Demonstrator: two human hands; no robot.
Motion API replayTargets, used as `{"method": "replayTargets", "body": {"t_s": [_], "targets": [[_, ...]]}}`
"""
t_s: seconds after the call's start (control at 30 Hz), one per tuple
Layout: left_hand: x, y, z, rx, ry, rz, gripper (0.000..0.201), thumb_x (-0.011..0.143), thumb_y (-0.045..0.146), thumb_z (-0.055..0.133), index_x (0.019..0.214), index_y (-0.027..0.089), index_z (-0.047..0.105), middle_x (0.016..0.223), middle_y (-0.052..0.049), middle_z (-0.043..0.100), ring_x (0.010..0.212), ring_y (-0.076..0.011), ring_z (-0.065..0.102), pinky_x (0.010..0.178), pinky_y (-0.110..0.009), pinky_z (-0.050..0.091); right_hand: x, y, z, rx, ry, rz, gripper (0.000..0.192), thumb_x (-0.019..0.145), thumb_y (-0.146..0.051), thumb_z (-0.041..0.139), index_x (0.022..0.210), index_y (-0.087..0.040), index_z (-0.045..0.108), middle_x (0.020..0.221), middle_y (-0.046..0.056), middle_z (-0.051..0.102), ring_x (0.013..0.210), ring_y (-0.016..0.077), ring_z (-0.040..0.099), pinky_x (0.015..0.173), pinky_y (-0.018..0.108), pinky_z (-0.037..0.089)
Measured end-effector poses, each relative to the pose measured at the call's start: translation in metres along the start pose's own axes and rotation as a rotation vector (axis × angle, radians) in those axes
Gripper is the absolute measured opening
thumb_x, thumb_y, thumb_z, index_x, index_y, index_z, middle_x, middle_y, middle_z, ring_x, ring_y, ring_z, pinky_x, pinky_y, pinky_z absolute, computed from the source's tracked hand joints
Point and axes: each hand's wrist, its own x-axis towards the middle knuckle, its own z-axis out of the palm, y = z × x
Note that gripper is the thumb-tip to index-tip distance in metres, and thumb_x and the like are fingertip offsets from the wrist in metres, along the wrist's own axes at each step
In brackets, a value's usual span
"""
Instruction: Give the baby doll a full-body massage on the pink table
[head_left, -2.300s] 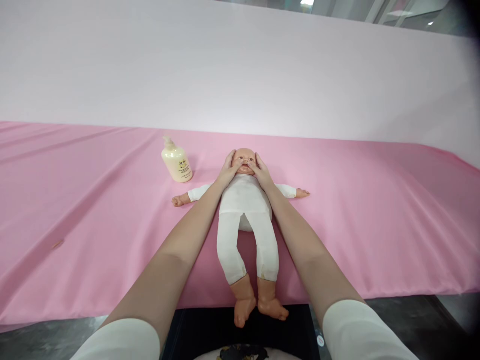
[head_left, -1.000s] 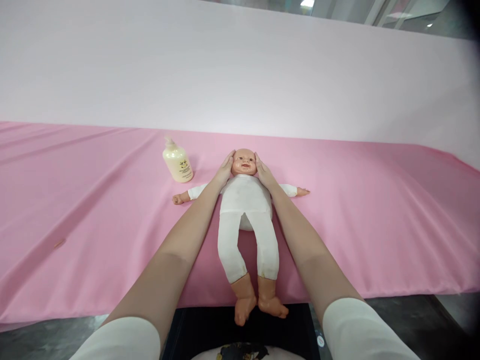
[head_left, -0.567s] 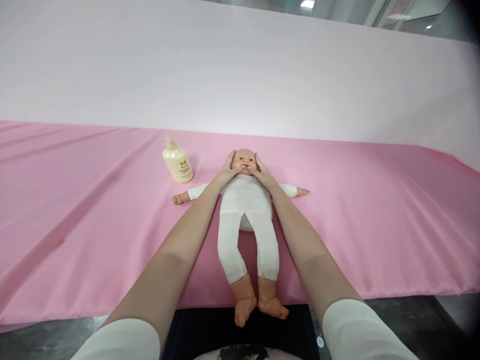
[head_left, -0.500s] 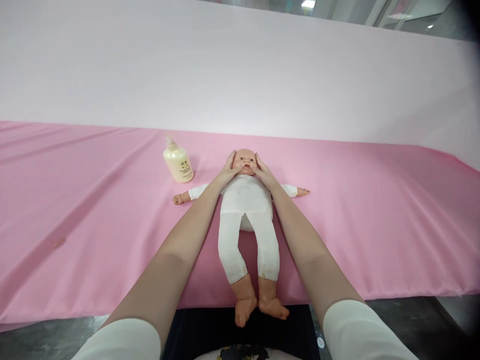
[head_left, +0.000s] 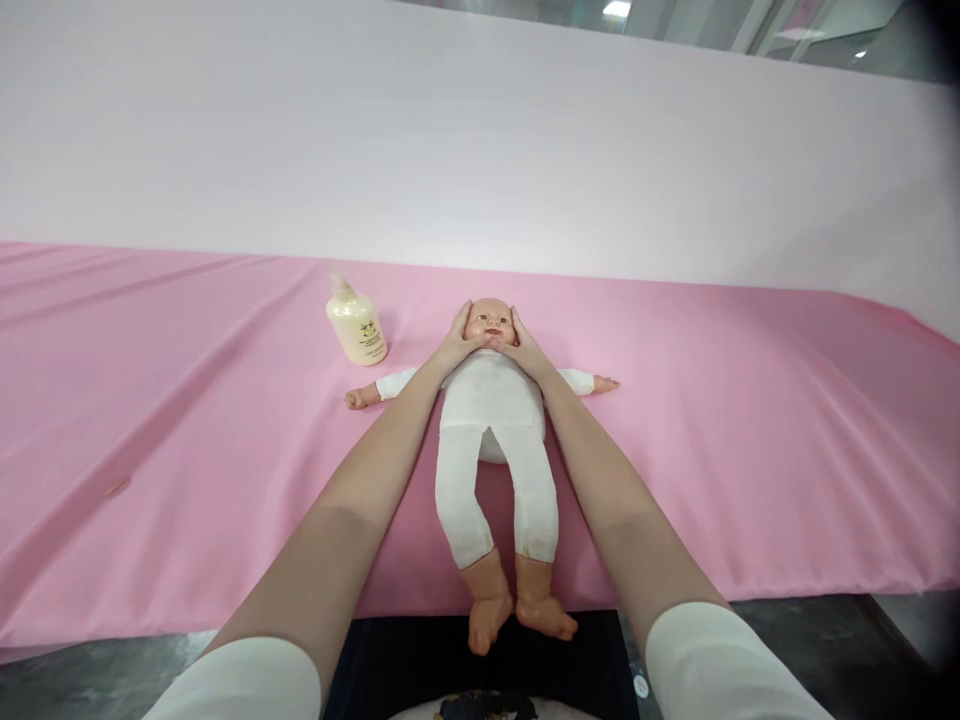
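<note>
A baby doll in white cloth lies on its back, arms spread to both sides and bare feet toward me. My left hand cups the left side of its head, fingers along the cheek and thumb on the chin. On the other side, my right hand holds the head the same way. The two thumbs lie close together just under the doll's mouth. The back of its head is hidden.
A pale yellow pump bottle stands left of the doll's head. Pink cloth covers the table, with a small brownish piece on it at left. Behind rises a white wall. The doll's feet reach past the front edge.
Both thumbs have slid down and inward, from beside the doll's mouth to its chin. The fingers stay along the sides of the head. The bottle has not moved.
</note>
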Motion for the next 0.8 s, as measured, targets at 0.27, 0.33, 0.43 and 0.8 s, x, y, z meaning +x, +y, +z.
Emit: {"method": "replayTargets", "body": {"t_s": [0.27, 0.33, 0.43, 0.8], "targets": [[-0.007, 0.005, 0.0, -0.13, -0.064, -0.037, 0.122, 0.063, 0.027, 0.088, 0.161, 0.033, 0.016, 0.17, -0.003, 0.011, 0.156, -0.0331, 0.015, 0.127, -0.043, 0.022, 0.0, 0.0, -0.002, 0.035, -0.051, 0.045, 0.131, 0.068, -0.029, 0.085, 0.161, -0.027, -0.008, 0.17, 0.005, 0.009, 0.152, 0.027, 0.032, 0.123, 0.042, 0.034], [-0.009, 0.004, 0.0, -0.177, -0.08, -0.034, 0.123, 0.062, 0.024, 0.088, 0.161, 0.034, 0.015, 0.17, -0.002, 0.01, 0.156, -0.0329, 0.016, 0.126, -0.042, 0.024, -0.002, -0.002, -0.002, 0.026, -0.031, 0.051, 0.123, 0.071, -0.022, 0.079, 0.162, -0.027, -0.004, 0.17, 0.004, 0.008, 0.152, 0.0274, 0.032, 0.124, 0.043, 0.033], [-0.007, -0.001, -0.002, -0.215, -0.09, -0.031, 0.126, 0.058, 0.018, 0.086, 0.161, 0.031, 0.016, 0.17, -0.004, 0.01, 0.156, -0.0331, 0.016, 0.126, -0.041, 0.024, -0.005, -0.003, -0.002, 0.033, -0.017, 0.056, 0.114, 0.072, -0.011, 0.069, 0.162, -0.027, 0.0, 0.17, 0.002, 0.007, 0.153, 0.0257, 0.03, 0.125, 0.043, 0.031], [0.001, 0.005, 0.003, -0.372, 0.03, -0.035, 0.11, 0.046, 0.008, 0.048, 0.155, 0.022, 0.039, 0.159, 0.001, 0.042, 0.156, -0.0258, 0.021, 0.128, -0.036, 0.019, 0.007, 0.007, 0.004, 0.246, 0.12, 0.045, 0.084, 0.086, -0.02, 0.057, 0.161, -0.022, 0.02, 0.161, 0.005, 0.038, 0.145, 0.0239, 0.045, 0.122, 0.043, 0.037]]}}
